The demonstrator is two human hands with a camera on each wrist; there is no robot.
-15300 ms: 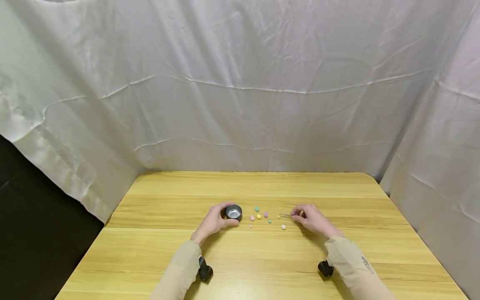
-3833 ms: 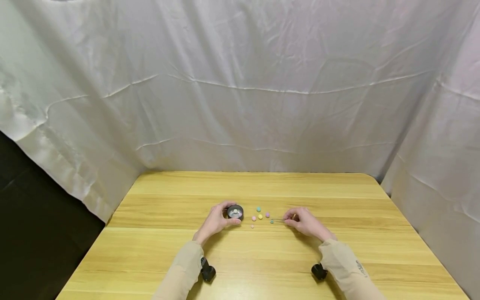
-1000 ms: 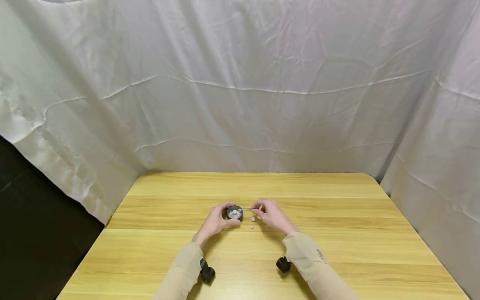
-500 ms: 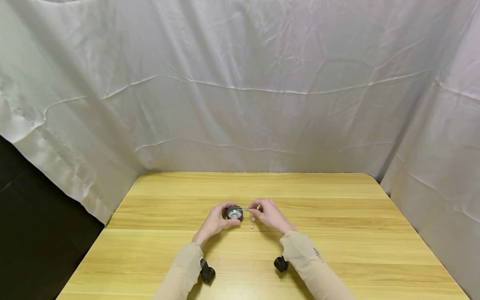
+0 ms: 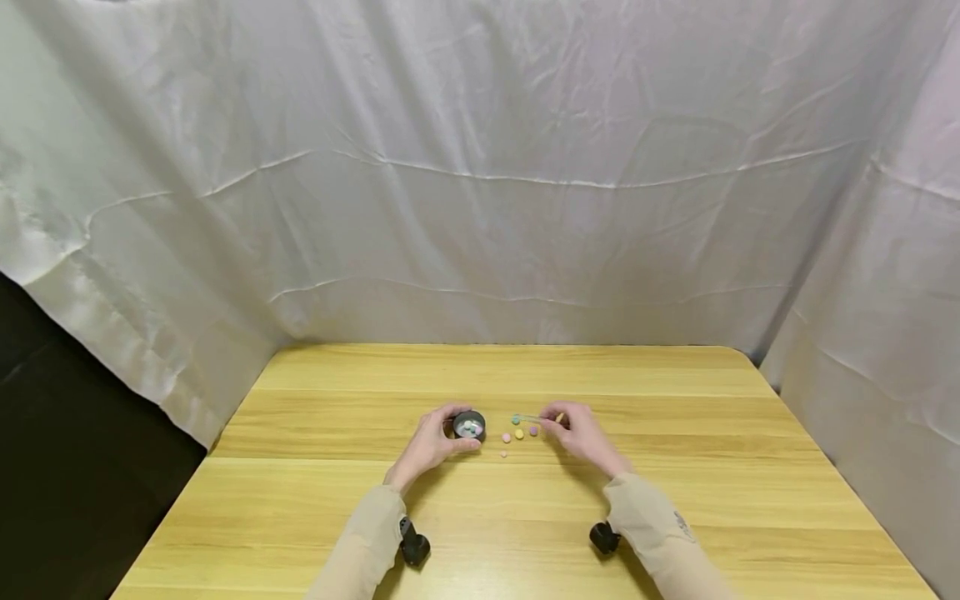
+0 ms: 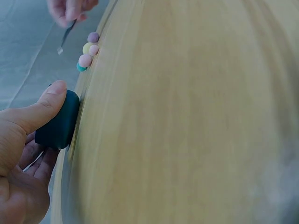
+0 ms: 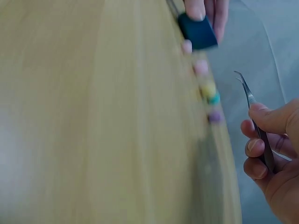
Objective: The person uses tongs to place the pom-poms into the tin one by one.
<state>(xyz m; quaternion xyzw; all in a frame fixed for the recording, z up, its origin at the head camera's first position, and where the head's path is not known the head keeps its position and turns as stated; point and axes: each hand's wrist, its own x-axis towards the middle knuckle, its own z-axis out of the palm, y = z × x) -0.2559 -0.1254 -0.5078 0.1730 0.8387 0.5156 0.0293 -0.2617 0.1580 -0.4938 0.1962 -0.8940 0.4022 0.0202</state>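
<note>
My left hand (image 5: 431,442) grips a small dark round cup (image 6: 60,123) between thumb and fingers; its shiny inside holds several small balls, white, teal and pinkish among them. My right hand (image 5: 581,435) pinches metal tweezers (image 7: 251,98) with bent tips, which stand slightly apart with nothing between them in the right wrist view. In the head view those tips overlap a teal ball (image 5: 515,420); the left wrist view has them raised above the table. Near it lie a yellow ball (image 5: 519,434), a purple ball (image 5: 534,431), a pink ball (image 5: 506,438) and a smaller pink one (image 5: 504,454).
All of this is on a light wooden table (image 5: 480,517). Pale curtains (image 5: 480,233) hang behind and at both sides, and a black surface (image 5: 67,433) shows at the left. A small black wrist camera (image 5: 604,537) sits by each sleeve.
Small yellow, white and small teal balls have left the table; white and teal now show in the cup. My right hand has drawn back rightward from the cup. The left hand stays put.
</note>
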